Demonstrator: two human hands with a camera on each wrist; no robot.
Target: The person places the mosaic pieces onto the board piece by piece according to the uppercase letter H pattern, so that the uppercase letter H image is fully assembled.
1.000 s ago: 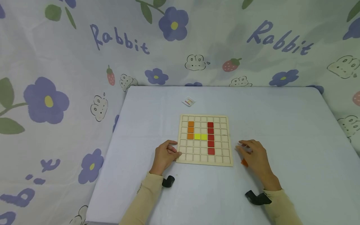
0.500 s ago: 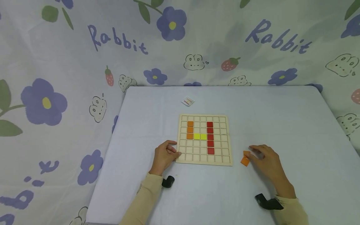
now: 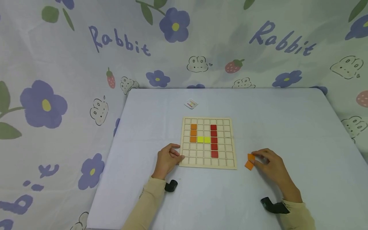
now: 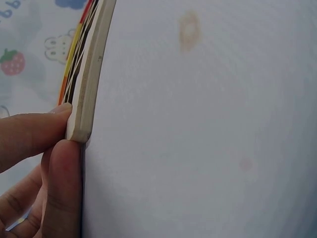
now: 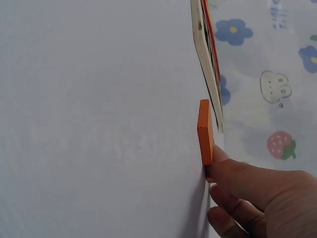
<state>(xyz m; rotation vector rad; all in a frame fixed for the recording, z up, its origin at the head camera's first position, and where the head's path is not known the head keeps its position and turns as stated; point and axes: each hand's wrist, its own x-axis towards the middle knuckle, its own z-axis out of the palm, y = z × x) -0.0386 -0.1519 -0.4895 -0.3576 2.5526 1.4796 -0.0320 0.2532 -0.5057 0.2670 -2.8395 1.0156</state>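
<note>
A square wooden grid board (image 3: 196,153) lies on the table. It bears a column of 3 orange tiles (image 3: 193,133), 2 yellow tiles (image 3: 200,139) and a column of several red tiles (image 3: 214,140). My left hand (image 3: 167,159) pinches the board's left edge near its lower corner; the left wrist view shows the thumb (image 4: 29,133) on top. Right of the board, my right hand (image 3: 271,166) pinches an orange tile (image 3: 251,156) between thumb and index finger. Just nearer to me, a second loose orange tile (image 3: 249,165) lies touching or overlapping it; I cannot tell which.
A small card (image 3: 191,103) with a coloured pattern lies beyond the board. White cloth covers the table (image 3: 287,127), and a patterned curtain (image 3: 123,64) hangs behind and to the left.
My right hand has drawn back to the right from over the loose orange tiles, uncovering them, and its fingers have closed on the farther tile. The left hand stays at the board's edge.
</note>
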